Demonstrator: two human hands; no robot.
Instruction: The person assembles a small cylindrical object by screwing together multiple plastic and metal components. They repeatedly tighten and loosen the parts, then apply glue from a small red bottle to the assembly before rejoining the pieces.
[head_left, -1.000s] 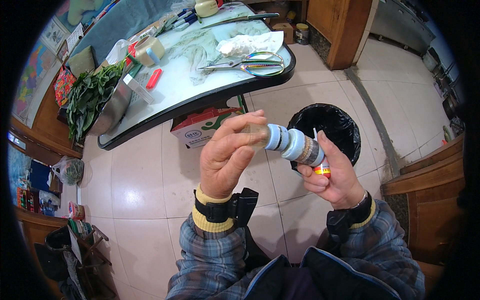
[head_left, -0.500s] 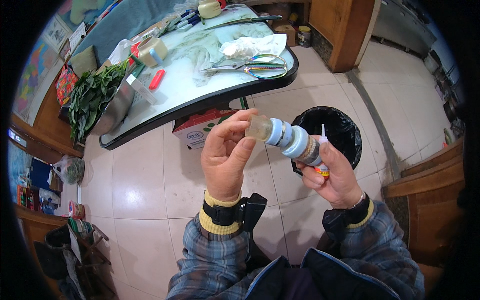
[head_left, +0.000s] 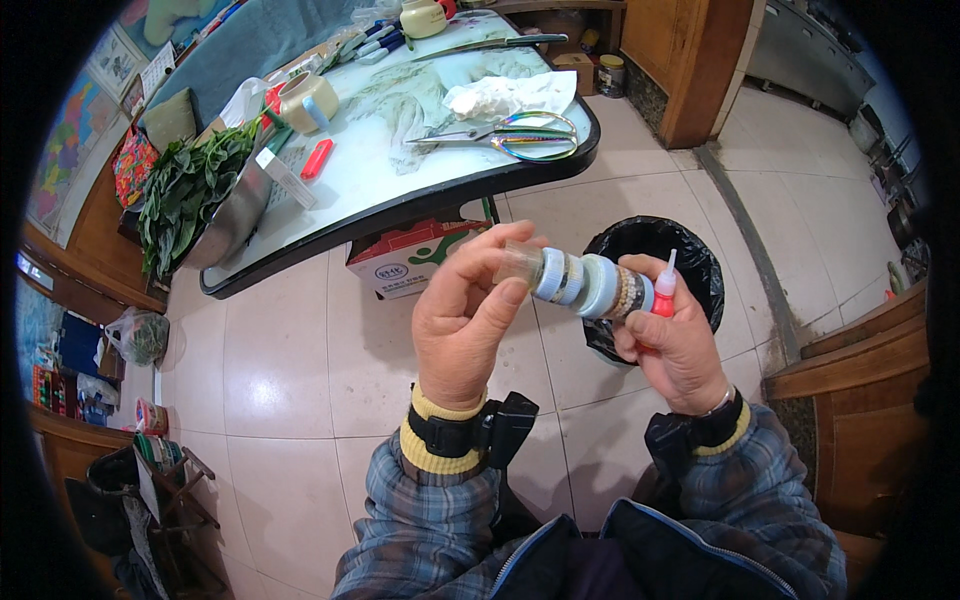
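White, dark-rimmed counter [head_left: 400,205] bearing scissors [head_left: 515,135], crumpled paper towel [head_left: 500,95], red marker [head_left: 316,158], tape roll [head_left: 305,100] and metal bowl of greens [head_left: 195,195]. On pale tiled floor [head_left: 280,370]: cardboard box [head_left: 415,258], black-lined bin [head_left: 650,250].

Home kitchen/dining area — tiled floor [head_left: 280,370], greens in steel bowl [head_left: 225,215], cluttered table [head_left: 400,170], wood cabinets [head_left: 690,50].

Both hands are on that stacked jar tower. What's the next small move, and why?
Probably twist off the clear end jar: the left hand pinches it, while the right hand braces the rest of the stacked jars and also holds a small red-tipped tube.
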